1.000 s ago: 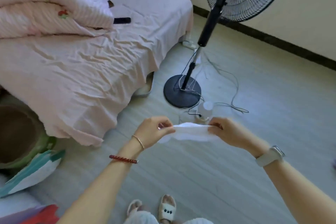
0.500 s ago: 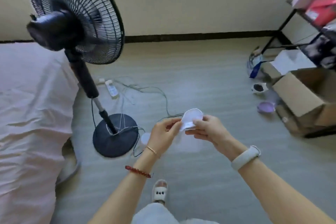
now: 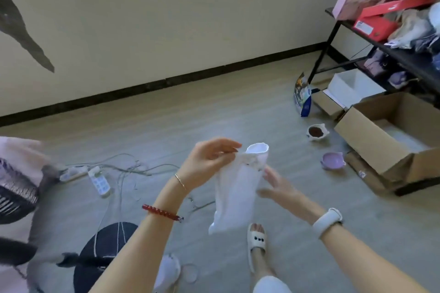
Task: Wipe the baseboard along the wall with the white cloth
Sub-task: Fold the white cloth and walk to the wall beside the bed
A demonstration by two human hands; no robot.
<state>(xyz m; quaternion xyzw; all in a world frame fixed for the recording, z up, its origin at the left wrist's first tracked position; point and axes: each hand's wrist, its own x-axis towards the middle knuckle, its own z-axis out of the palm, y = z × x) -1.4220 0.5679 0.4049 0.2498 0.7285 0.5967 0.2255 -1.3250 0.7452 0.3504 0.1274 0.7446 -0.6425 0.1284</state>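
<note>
The white cloth (image 3: pixel 238 188) hangs unfolded in the air above the floor, pinched at its top edge. The dark baseboard (image 3: pixel 166 81) runs along the foot of the pale wall, well apart from it.

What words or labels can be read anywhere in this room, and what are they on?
None can be read.
Red box: white label, too blurred.
Blue bag: print too small.
Flat cardboard: sticker illegible.
White cloth: no text visible.

A lived-in home room: pet bowls (image 3: pixel 316 132) and an open cardboard box (image 3: pixel 390 135) at three o'clock, power strips (image 3: pixel 99 181) at nine, cluttered shelf (image 3: pixel 392 50) at two.
</note>
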